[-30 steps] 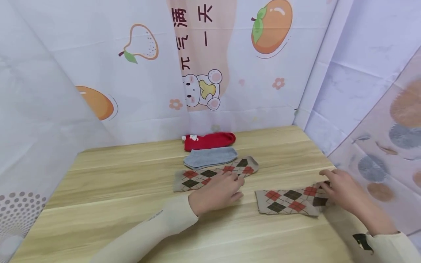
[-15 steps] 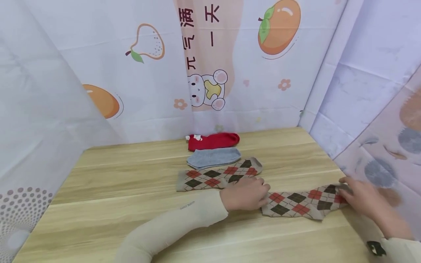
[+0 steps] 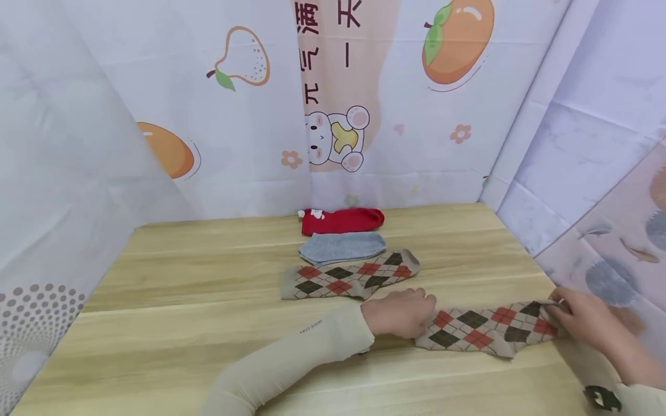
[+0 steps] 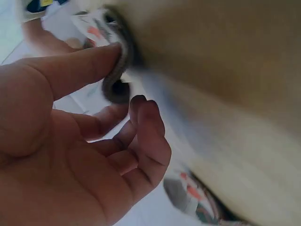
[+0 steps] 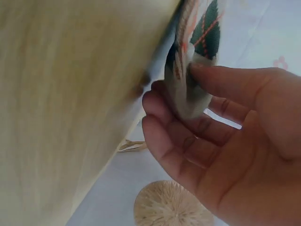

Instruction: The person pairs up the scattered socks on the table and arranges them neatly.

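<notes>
A beige argyle sock (image 3: 478,330) with red and dark diamonds is stretched lengthwise between my two hands, near the table's right side. Its cuff end is pinched between thumb and fingers of my left hand (image 3: 400,313); in the left wrist view the cuff edge (image 4: 123,59) curls under the thumb. My right hand (image 3: 588,320) pinches the toe end (image 5: 195,101), thumb on one face and fingers behind. Just behind, a matching argyle sock (image 3: 338,281) lies flat, toe to the right.
Grey-blue socks (image 3: 343,247) lie flat behind the matching argyle sock, and a red sock (image 3: 343,222) with a white figure lies behind those. The wooden table (image 3: 182,323) meets a printed curtain (image 3: 250,144) at the back; more cloth hangs at both sides.
My left hand has moved right, from over the rear argyle sock to the cuff of the front one, and now grips it. My right hand has shifted slightly right, keeping the toe.
</notes>
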Available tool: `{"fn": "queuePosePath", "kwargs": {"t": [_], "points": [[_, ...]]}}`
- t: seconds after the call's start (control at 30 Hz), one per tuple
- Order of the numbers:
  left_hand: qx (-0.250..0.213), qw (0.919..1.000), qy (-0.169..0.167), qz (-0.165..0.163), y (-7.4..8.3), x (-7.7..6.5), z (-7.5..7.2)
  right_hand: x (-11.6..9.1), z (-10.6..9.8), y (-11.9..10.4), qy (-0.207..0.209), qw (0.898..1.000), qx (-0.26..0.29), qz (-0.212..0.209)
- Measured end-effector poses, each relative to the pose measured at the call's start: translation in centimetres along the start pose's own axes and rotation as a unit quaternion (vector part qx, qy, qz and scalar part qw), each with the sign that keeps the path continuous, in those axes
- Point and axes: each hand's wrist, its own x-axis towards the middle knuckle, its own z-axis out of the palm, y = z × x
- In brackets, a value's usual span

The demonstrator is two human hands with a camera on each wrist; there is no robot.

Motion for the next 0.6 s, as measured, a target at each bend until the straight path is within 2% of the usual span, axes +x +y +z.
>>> {"fn": "queuePosePath", "kwargs": {"t": [0.1,0.23,0.33,0.47,0.6], "points": [[-0.067,0.9973,-0.017,0.024,-0.3,-0.1,-0.1,-0.5,-0.2,0.2,-0.009,1.000,0.003,0.005],[-0.136,0.9893,-0.006,0.053,-0.9,0.0,-0.3,-0.8,-0.3,0.3,-0.016,0.999,0.022,0.022],[-0.149,0.9870,0.002,0.059,-1.4,0.1,-0.3,-1.0,-0.5,0.6,-0.021,0.999,0.033,0.037],[-0.165,0.9851,-0.012,0.047,-2.0,0.1,-0.1,-1.2,-0.6,0.9,-0.032,0.998,0.039,0.049],[-0.172,0.9836,-0.021,0.049,-2.5,0.0,-0.2,-1.3,-0.6,0.9,-0.025,0.998,0.032,0.050]]}}
